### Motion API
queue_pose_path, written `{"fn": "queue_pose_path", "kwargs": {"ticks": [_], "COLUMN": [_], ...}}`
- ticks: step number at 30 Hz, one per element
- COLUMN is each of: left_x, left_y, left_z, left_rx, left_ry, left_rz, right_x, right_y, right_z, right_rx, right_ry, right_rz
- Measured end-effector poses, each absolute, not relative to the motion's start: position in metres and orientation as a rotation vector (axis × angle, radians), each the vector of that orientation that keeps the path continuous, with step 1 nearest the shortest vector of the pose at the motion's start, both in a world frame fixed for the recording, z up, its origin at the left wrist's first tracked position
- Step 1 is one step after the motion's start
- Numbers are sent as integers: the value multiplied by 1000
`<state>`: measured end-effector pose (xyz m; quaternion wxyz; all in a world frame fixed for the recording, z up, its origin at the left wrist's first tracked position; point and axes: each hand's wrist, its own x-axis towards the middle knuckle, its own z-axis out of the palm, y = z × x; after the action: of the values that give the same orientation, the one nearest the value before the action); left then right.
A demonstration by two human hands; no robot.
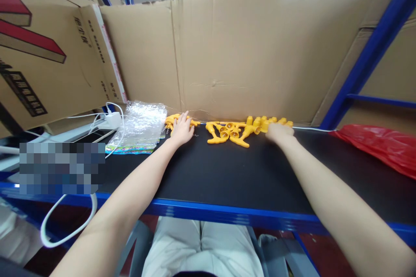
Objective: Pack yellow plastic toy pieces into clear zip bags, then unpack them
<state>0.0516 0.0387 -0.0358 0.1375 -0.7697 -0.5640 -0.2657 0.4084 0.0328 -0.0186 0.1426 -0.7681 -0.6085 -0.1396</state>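
Observation:
My left hand (183, 129) lies over a small pile of yellow plastic pieces (173, 119), its fingers stretched out and apart. Thin metal springs (167, 129) show beside that pile. On the right, my right hand (279, 133) reaches in among a row of yellow plastic cup-like pieces (260, 122); its fingers are curled and mostly hidden, so what they hold does not show. Between the hands lie several yellow plastic handle-shaped parts (217, 140) and round yellow sockets (230, 126) with dark hollows.
Clear plastic bags (141, 123) lie left of the pile, next to a white charger with cables (112, 120). A red plastic bag (373, 143) rests at the right. Cardboard (243, 52) walls the back, and a blue rail (227, 215) edges the black tabletop (227, 177).

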Motion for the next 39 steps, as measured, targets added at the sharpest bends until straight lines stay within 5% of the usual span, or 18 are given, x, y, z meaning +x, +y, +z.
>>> {"fn": "queue_pose_path", "kwargs": {"ticks": [10, 15, 20, 28, 34, 39], "left_x": [79, 84, 85, 88, 87, 86], "left_y": [20, 14, 14, 15, 6, 4], "left_z": [-31, -36, -41, -40, -26, -21], "left_rx": [-2735, -2919, -2975, -2825, -2459, -2368], "left_ry": [-1068, -1178, -1306, -1206, -1185, -1303], "left_rz": [-672, -420, -247, -546, -970, -932], "right_x": [399, 395, 384, 379, 362, 333], "right_y": [42, 41, 33, 23, 23, 15], "right_z": [-36, -39, -31, -10, -3, -4], "right_rx": [-1893, -1891, -1839, -1675, -1149, -761], "right_ry": [-2106, -2076, -2133, -2074, -2215, -2348], "right_rz": [-230, -58, -284, -823, -860, -830]}}
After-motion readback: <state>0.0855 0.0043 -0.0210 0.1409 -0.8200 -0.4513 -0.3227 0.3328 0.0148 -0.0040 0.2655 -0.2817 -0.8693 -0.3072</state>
